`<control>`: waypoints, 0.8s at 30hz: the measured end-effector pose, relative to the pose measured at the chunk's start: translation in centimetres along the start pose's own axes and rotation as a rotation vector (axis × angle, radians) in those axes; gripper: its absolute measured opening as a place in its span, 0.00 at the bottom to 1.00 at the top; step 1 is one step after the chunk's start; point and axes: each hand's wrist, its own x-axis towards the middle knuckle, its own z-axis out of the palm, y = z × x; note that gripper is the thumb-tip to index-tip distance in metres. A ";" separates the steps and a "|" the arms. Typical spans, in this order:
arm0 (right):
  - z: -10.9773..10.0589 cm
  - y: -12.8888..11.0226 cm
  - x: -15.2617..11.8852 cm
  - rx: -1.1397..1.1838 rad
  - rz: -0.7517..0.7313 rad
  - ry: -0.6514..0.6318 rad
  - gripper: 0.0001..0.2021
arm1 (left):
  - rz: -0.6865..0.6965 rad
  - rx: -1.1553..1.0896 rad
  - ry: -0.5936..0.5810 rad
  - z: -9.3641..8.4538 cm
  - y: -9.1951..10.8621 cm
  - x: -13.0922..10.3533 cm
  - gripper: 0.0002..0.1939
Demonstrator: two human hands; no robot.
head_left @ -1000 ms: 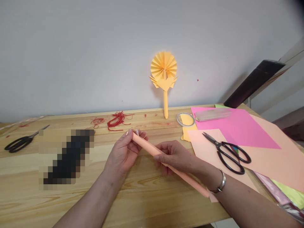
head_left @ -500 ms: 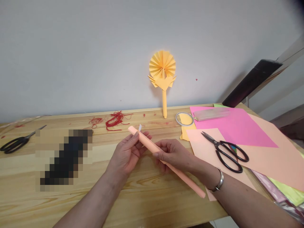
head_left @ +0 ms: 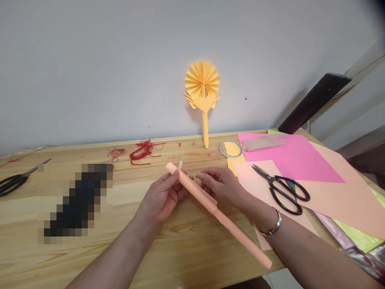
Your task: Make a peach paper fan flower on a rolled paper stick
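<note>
Left hand (head_left: 162,196) grips peach paper tube (head_left: 196,189); right hand (head_left: 222,186) half-curled alongside, hold unclear; translucent case (head_left: 264,142) beyond it, contents unclear.

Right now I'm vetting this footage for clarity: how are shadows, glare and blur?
Head view: a soft shadow falls on the wall by the yellow paper fan; head view: the silver bracelet shows small highlights; head view: the peach paper tube looks fairly crisp; head view: a pixelated patch at left hides detail.
</note>
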 end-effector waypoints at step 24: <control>-0.1 0.3 0.5 0.170 -0.334 0.098 0.03 | -0.176 0.041 -0.207 0.5 -1.4 -0.9 0.06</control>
